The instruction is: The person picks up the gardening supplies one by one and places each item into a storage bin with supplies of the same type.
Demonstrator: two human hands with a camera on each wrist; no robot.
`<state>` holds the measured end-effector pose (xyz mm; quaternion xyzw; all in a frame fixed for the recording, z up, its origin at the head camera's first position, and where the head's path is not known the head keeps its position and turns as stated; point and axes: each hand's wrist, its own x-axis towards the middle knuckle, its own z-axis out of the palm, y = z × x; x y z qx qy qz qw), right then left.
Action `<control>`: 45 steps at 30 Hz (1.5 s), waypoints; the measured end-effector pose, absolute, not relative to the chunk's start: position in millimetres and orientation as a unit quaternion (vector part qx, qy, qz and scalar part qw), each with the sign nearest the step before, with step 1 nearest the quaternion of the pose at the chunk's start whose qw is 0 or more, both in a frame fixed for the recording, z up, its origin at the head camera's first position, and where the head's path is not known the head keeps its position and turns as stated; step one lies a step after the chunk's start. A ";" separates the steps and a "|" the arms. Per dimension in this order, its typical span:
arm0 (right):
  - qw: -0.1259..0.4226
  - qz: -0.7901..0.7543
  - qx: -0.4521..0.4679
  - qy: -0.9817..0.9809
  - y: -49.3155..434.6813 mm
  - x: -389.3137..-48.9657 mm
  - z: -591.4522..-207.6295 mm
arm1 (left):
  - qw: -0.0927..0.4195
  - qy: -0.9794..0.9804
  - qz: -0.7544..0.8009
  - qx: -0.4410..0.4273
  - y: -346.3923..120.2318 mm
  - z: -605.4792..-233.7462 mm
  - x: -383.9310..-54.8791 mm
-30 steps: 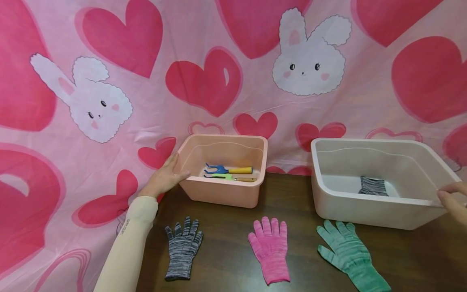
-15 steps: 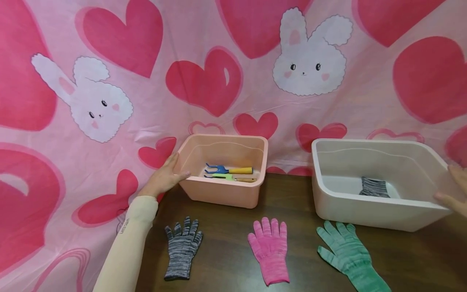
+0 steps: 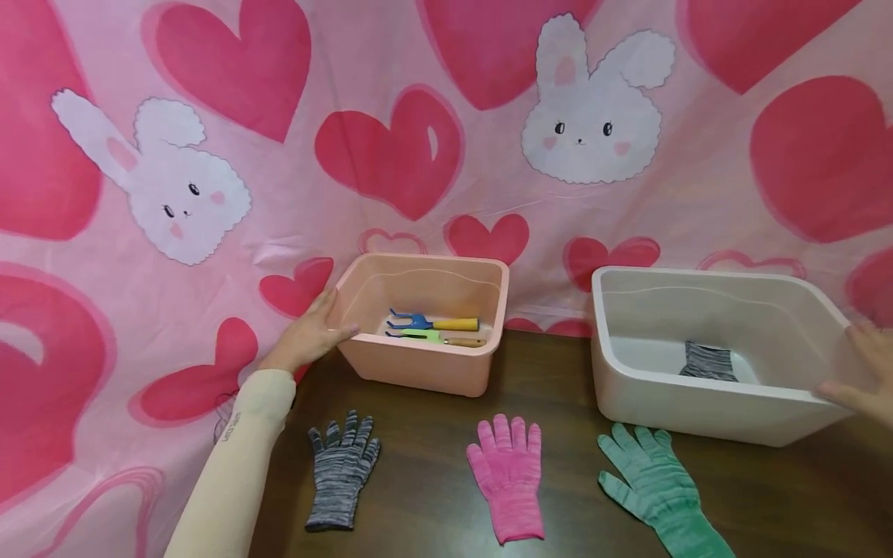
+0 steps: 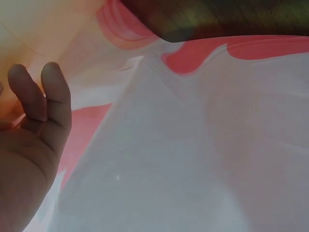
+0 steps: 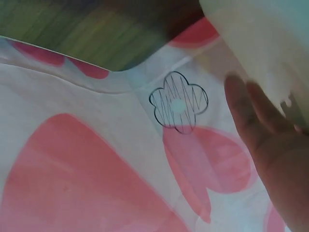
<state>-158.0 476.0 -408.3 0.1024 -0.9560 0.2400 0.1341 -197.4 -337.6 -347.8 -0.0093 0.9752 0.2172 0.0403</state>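
Note:
My left hand [image 3: 307, 333] rests against the left side of a peach plastic bin [image 3: 418, 364], thumb over the front corner of its rim. Inside that bin lie a blue hand rake with a yellow handle [image 3: 432, 322] and a green-headed hand tool [image 3: 425, 336] with a wooden handle. At the right edge of the head view my right hand [image 3: 868, 372] lies along the right end of a larger off-white bin [image 3: 705, 407], fingers extended and thumb at the front rim. A grey-black striped knit piece [image 3: 708, 361] lies in that bin. Both wrist views show loosely extended fingers.
On the dark wooden table [image 3: 418, 465], in front of the bins, lie a grey-black striped glove [image 3: 340, 473], a pink glove [image 3: 508, 477] and a green glove [image 3: 659, 484]. A pink cloth with hearts and rabbits [image 3: 391, 46] hangs directly behind the bins.
My right hand has spread from gripping the off-white bin's front right rim to lying along its right end. My left hand keeps its place; the head view has shifted slightly.

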 end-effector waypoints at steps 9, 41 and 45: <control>0.140 0.246 0.098 -0.954 464.1 -153.4 -403.1 | -0.007 0.982 0.191 -0.002 -335.7 -349.9 -194.5; 0.114 0.257 0.099 -0.955 468.3 -144.3 -399.1 | -0.035 0.972 0.201 0.118 -310.6 -381.3 -65.2; 0.099 0.242 0.097 -0.960 469.3 -144.8 -396.7 | 0.040 0.975 0.169 0.142 -310.3 -400.8 -47.8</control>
